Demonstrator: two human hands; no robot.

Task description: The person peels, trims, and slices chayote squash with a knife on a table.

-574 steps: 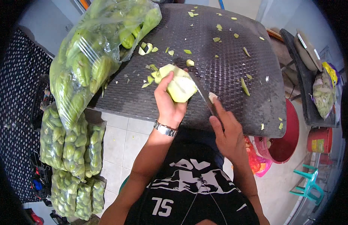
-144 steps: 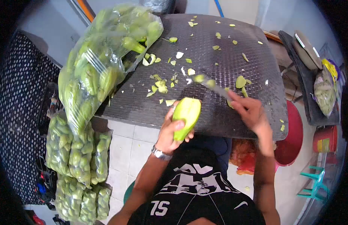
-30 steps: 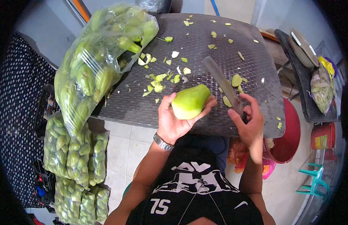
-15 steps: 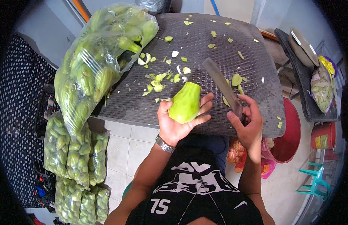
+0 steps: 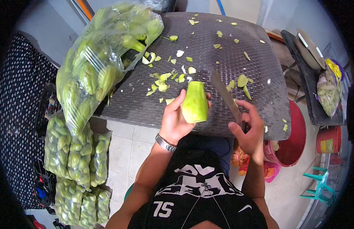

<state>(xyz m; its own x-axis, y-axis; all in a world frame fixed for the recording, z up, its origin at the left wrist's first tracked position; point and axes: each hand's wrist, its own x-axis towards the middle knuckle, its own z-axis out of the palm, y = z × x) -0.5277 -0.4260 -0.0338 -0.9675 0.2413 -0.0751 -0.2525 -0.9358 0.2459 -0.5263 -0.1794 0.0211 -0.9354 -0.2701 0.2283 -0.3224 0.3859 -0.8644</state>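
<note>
A pale green, pear-shaped vegetable that looks like a chayote (image 5: 195, 104) stands nearly upright in my left hand (image 5: 175, 119), which wears a metal watch. My thumb lies along its left side, and fingertips show at its right edge. Its top and bottom are cut flat and its side looks pared. My right hand (image 5: 251, 128) is closed around the handle of a knife (image 5: 225, 93). The dark blade points up and left over the table, apart from the chayote. Green and white parings (image 5: 161, 84) lie scattered on the dark woven-pattern table (image 5: 135, 110).
A large clear bag of green chayotes (image 5: 91, 76) leans over the table's left side. Several smaller filled bags (image 5: 79, 156) stand below it on the tiled floor. A red tub (image 5: 295, 133) sits under the right edge. Farther right are a side table (image 5: 304, 84) and a green stool (image 5: 320, 183).
The chayote has turned more upright and shifted slightly right in my left hand, whose fingers now wrap behind it. The knife has tipped a little and its tip is slightly lower.
</note>
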